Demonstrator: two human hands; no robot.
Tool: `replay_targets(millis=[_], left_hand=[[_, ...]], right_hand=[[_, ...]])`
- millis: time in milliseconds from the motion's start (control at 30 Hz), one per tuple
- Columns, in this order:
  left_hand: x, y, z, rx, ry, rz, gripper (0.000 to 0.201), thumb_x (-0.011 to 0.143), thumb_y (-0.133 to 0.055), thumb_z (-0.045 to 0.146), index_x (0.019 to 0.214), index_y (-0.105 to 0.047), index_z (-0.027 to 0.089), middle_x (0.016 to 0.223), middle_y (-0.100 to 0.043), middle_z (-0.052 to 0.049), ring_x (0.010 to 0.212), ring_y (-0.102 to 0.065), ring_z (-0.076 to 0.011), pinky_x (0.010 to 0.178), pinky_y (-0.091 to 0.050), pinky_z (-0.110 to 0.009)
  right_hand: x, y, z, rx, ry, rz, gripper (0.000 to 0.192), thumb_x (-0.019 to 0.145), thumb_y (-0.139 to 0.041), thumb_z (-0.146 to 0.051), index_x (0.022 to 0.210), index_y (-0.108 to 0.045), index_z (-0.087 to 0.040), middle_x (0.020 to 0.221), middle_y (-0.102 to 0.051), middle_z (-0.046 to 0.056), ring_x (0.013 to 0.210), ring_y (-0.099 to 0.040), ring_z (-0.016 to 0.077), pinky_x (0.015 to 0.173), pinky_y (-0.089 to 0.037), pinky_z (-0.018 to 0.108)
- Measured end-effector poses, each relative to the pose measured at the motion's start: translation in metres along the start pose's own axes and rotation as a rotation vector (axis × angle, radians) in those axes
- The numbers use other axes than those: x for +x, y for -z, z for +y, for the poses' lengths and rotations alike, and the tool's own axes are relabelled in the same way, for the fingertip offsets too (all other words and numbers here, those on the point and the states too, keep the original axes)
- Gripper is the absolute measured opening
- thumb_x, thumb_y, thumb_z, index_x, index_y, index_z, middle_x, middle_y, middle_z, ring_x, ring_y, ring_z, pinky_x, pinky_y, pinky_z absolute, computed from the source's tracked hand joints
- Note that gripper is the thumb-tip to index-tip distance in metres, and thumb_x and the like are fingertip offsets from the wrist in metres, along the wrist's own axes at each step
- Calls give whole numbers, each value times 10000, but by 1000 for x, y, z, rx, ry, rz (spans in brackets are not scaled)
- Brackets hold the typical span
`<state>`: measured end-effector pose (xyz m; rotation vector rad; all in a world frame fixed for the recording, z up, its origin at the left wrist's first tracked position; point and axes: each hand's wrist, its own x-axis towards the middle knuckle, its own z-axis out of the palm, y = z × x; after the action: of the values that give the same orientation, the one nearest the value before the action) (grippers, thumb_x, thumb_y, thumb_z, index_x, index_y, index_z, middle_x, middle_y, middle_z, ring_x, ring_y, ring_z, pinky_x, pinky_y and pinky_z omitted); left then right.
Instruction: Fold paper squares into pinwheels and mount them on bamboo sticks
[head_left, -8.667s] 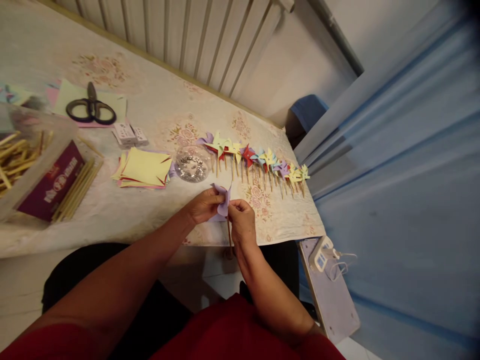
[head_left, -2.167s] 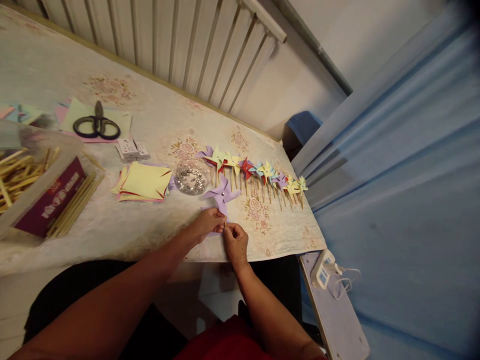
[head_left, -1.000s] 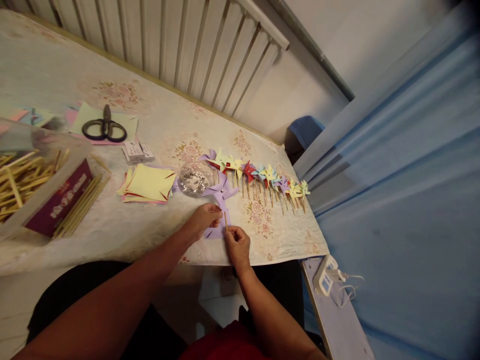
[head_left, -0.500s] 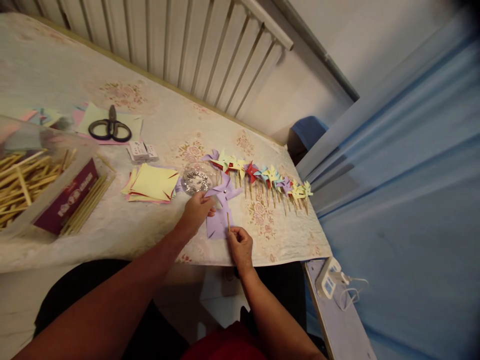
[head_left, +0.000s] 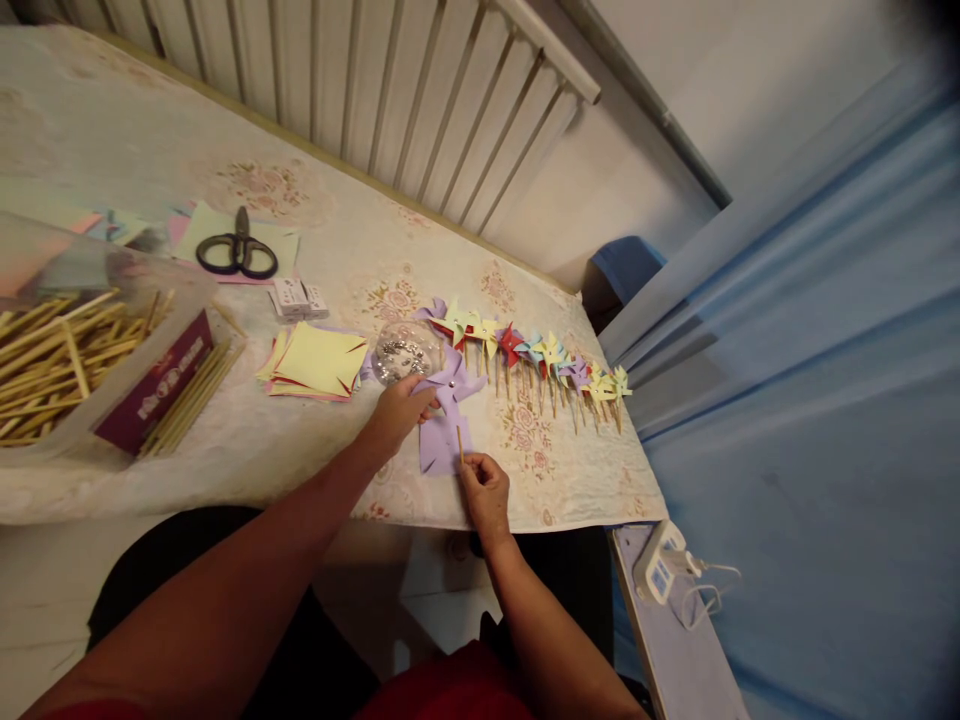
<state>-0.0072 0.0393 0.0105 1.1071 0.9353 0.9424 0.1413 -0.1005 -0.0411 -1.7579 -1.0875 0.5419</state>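
Right hand [head_left: 486, 482] pinches the stick of a purple pinwheel [head_left: 450, 385] lying on the counter [head_left: 225, 460]; left hand [head_left: 397, 410] rests loosely on its blades. Finished pinwheels [head_left: 536, 352] line up beyond, uncut-looking paper squares [head_left: 315, 360] remain left.

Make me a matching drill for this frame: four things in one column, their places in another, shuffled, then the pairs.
1. scissors
2. purple pinwheel
3. yellow paper stack
4. bamboo sticks

A. inside the clear tub at far left
B. just left of the clear dish of pins
C. on loose paper sheets near the radiator
D. between the left hand and right hand

Pairs: 1-C, 2-D, 3-B, 4-A
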Motion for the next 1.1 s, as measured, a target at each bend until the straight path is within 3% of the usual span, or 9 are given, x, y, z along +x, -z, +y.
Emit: replay_targets(millis=[367, 633, 900, 1100], left_hand=[[4, 1, 5, -31, 14, 14, 214, 696, -613, 298, 850, -658, 156, 608, -589, 22, 524, -479, -95, 510, -351, -207], [7, 0, 2, -6, -14, -19, 176, 700, -597, 302, 811, -651, 177, 540, -515, 45, 479, -421, -94, 477, -292, -212], [7, 0, 0, 25, -28, -40, 91, 709, -560, 275, 676, -548, 191, 529, -494, 42, 471, -391, -90, 472, -271, -218], [6, 0, 3, 0, -3, -27, 104, 700, -584, 279, 743, -593, 186, 545, -506, 46, 471, -388, -85, 476, -273, -217]], right_hand=[[0, 1, 2, 7, -1, -15, 196, 753, -637, -362, 753, -694, -174, 610, -552, -26, 581, -431, 120, 564, -369, 242], [0, 1, 0, 15, 7, -16, 191, 753, -636, -359, 752, -692, -176, 618, -561, -26, 582, -436, 118, 559, -371, 237], [-1, 2, -1, 4, 3, -27, 177, 752, -630, -341, 760, -691, -175, 624, -550, -29, 590, -436, 120, 571, -363, 244], [0, 2, -2, -3, 10, -17, 184, 751, -628, -349, 745, -691, -176, 607, -549, -31, 588, -440, 121, 563, -369, 240]])
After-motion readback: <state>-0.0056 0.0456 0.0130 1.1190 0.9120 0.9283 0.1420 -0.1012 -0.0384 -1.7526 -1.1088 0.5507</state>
